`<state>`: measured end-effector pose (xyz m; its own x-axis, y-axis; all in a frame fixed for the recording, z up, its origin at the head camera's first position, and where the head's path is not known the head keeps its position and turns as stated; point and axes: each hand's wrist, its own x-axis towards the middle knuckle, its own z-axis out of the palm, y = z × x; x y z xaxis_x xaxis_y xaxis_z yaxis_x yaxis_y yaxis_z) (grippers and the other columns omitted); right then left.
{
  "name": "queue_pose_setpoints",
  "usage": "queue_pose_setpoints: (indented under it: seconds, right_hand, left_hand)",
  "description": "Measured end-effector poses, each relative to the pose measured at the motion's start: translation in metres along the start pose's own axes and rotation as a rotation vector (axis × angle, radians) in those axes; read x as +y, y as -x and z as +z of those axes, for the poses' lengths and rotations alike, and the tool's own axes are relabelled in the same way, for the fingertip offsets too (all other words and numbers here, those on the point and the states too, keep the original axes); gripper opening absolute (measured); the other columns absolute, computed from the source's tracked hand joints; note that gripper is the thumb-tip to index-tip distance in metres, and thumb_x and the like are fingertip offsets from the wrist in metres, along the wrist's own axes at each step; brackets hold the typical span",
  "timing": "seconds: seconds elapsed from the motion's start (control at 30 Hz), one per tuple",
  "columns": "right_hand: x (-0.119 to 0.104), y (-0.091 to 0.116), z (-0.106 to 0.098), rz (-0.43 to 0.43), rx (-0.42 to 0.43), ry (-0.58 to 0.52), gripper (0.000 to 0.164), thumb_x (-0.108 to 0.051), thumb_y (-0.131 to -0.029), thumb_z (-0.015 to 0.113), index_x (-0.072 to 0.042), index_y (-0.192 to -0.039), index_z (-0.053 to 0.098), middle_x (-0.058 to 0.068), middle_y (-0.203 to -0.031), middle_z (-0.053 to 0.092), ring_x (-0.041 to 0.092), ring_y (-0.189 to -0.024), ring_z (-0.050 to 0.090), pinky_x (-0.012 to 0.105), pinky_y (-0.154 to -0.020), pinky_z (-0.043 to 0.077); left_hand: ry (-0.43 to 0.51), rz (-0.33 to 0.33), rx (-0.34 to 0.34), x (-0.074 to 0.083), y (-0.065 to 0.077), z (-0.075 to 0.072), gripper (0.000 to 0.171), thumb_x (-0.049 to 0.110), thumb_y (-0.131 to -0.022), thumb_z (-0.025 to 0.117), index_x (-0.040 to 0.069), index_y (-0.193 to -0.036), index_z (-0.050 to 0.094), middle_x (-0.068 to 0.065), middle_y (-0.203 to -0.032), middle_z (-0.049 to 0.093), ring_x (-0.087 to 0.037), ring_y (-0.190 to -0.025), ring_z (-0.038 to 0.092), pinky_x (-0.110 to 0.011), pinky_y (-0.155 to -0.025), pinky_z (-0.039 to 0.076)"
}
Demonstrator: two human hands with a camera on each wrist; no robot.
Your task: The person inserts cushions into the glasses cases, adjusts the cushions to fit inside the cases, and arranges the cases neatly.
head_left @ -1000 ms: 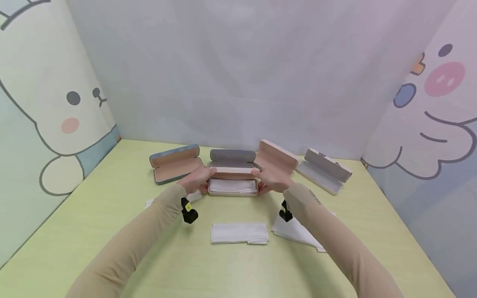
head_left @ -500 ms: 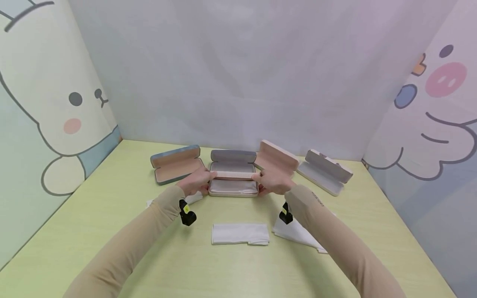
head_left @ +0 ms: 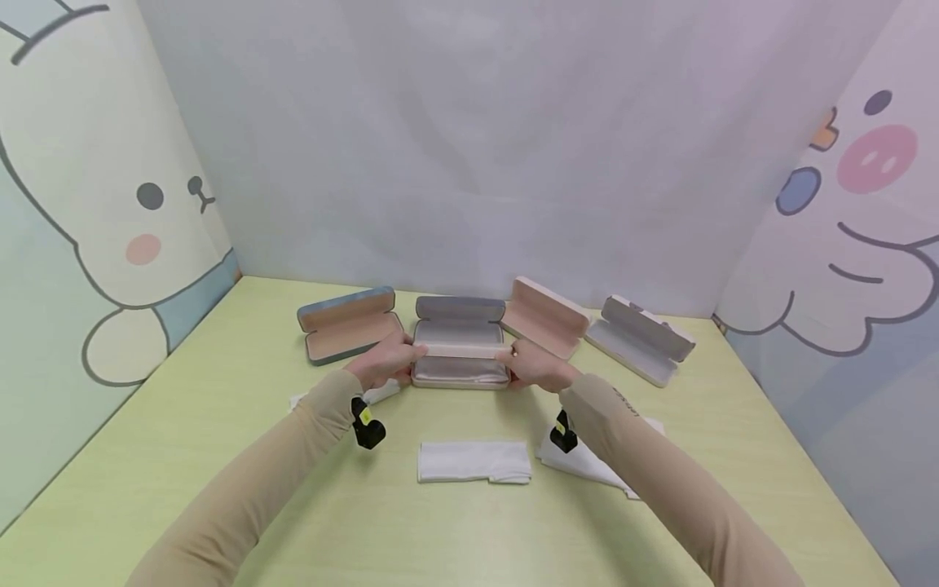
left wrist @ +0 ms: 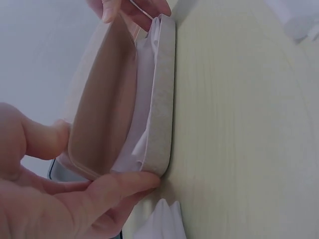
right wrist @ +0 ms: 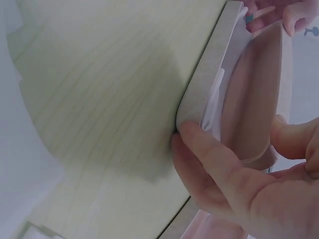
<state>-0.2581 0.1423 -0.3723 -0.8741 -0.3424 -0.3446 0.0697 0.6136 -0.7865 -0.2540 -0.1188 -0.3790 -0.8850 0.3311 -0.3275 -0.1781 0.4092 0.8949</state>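
A pale beige glasses case [head_left: 460, 351] with a pinkish-brown lining stands partly open between both hands. Its lid leans forward over the base, and a folded white cloth [left wrist: 143, 84] lies inside. At the case's left end, my left hand [head_left: 385, 360] has its thumb on the lid edge and fingers along the base. My right hand [head_left: 541, 364] grips the other end the same way, its thumb [right wrist: 294, 137] on the lid and fingers against the base corner. The lid hides part of the cloth in the head view.
Behind stand open glasses cases: a blue one [head_left: 350, 324], a grey one [head_left: 460, 310], a pink one [head_left: 544, 318] and a light grey one [head_left: 640, 338]. A folded white cloth [head_left: 474, 462] lies in front; another cloth [head_left: 587, 461] lies under the right forearm, and one [head_left: 381, 393] beside the left wrist.
Both hands have tilted the beige case's lid forward and down, so less of the cloth inside shows. The base has stayed in place.
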Motion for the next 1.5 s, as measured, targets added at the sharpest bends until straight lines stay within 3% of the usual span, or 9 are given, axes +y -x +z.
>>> queue_pose_setpoints:
  seconds: [0.17,0.43,0.67,0.77,0.93,1.07,1.17,1.3,1.5]
  right_hand:
    - [0.001,0.001,0.0,0.007,0.02,0.034,0.019,-0.018,-0.101,0.042,-0.007,-0.086,0.041,0.008,-0.087,0.049,0.017,-0.08,0.052,0.036,-0.085,0.055]
    - [0.0,0.003,0.0,-0.004,0.029,0.068,0.017,-0.016,-0.099,0.044,-0.005,-0.086,0.042,0.008,-0.081,0.049,0.016,-0.072,0.047,0.029,-0.074,0.048]
    - [0.0,0.003,0.003,-0.021,0.017,0.059,0.024,-0.016,-0.098,0.045,-0.009,-0.076,0.037,0.005,-0.075,0.046,0.014,-0.065,0.04,0.027,-0.068,0.042]
    - [0.001,0.005,0.004,-0.032,0.006,0.055,0.03,-0.016,-0.1,0.043,-0.011,-0.072,0.034,0.003,-0.066,0.041,0.012,-0.059,0.031,0.028,-0.066,0.038]
    - [0.004,0.006,0.006,-0.054,-0.003,0.069,0.033,-0.015,-0.102,0.043,-0.014,-0.07,0.033,-0.002,-0.057,0.033,0.011,-0.054,0.025,0.029,-0.067,0.039]
    - [0.006,0.007,0.007,-0.056,0.001,0.087,0.029,-0.015,-0.102,0.044,-0.014,-0.074,0.035,-0.002,-0.059,0.035,0.011,-0.055,0.033,0.032,-0.073,0.048]
    - [0.005,0.007,0.008,-0.065,0.018,0.101,0.032,-0.013,-0.102,0.045,-0.014,-0.072,0.033,-0.003,-0.057,0.032,0.01,-0.051,0.028,0.028,-0.065,0.045]
    - [0.003,0.006,0.011,-0.081,0.042,0.12,0.033,-0.012,-0.101,0.046,-0.014,-0.071,0.032,-0.004,-0.058,0.03,0.008,-0.05,0.025,0.023,-0.055,0.032]
    - [0.004,0.006,0.012,-0.083,0.048,0.131,0.045,-0.012,-0.101,0.046,-0.017,-0.06,0.027,-0.006,-0.051,0.023,0.008,-0.046,0.02,0.024,-0.051,0.027]
  left_hand:
    - [-0.022,0.005,-0.003,0.0,-0.001,0.001,0.019,0.02,-0.103,0.041,0.001,-0.106,0.038,-0.006,-0.079,0.041,-0.017,-0.07,0.041,-0.033,-0.074,0.043]
    - [-0.069,-0.001,0.001,0.002,0.006,-0.001,0.055,0.026,-0.102,0.046,-0.01,-0.137,0.024,-0.021,-0.113,0.05,-0.024,-0.095,0.058,-0.037,-0.089,0.051]
    - [-0.063,-0.043,0.01,0.0,0.006,-0.002,0.055,0.022,-0.103,0.045,-0.008,-0.142,0.022,-0.026,-0.128,0.046,-0.035,-0.117,0.056,-0.044,-0.101,0.047]
    - [-0.062,-0.039,0.01,-0.001,0.005,-0.001,0.056,0.019,-0.103,0.044,-0.008,-0.145,0.019,-0.026,-0.13,0.044,-0.031,-0.11,0.057,-0.043,-0.098,0.048]
    - [-0.056,-0.033,0.013,-0.002,0.005,0.001,0.054,0.014,-0.102,0.044,-0.009,-0.144,0.02,-0.02,-0.112,0.051,-0.019,-0.083,0.053,-0.035,-0.081,0.05]
    - [-0.044,-0.029,0.015,-0.003,0.004,0.003,0.055,0.012,-0.102,0.045,-0.01,-0.145,0.019,-0.029,-0.128,0.045,-0.03,-0.102,0.058,-0.038,-0.087,0.051]
    - [-0.049,-0.026,0.028,-0.002,0.003,0.004,0.057,0.01,-0.101,0.046,-0.011,-0.145,0.018,-0.033,-0.14,0.036,-0.037,-0.115,0.056,-0.042,-0.093,0.051]
    - [-0.054,-0.032,0.052,-0.002,0.003,0.004,0.056,0.01,-0.1,0.048,-0.01,-0.145,0.02,-0.033,-0.139,0.037,-0.036,-0.11,0.057,-0.041,-0.091,0.051]
    - [-0.06,-0.013,0.096,-0.005,0.002,0.009,0.052,0.007,-0.099,0.05,-0.009,-0.142,0.026,-0.03,-0.134,0.043,-0.032,-0.107,0.056,-0.039,-0.089,0.052]
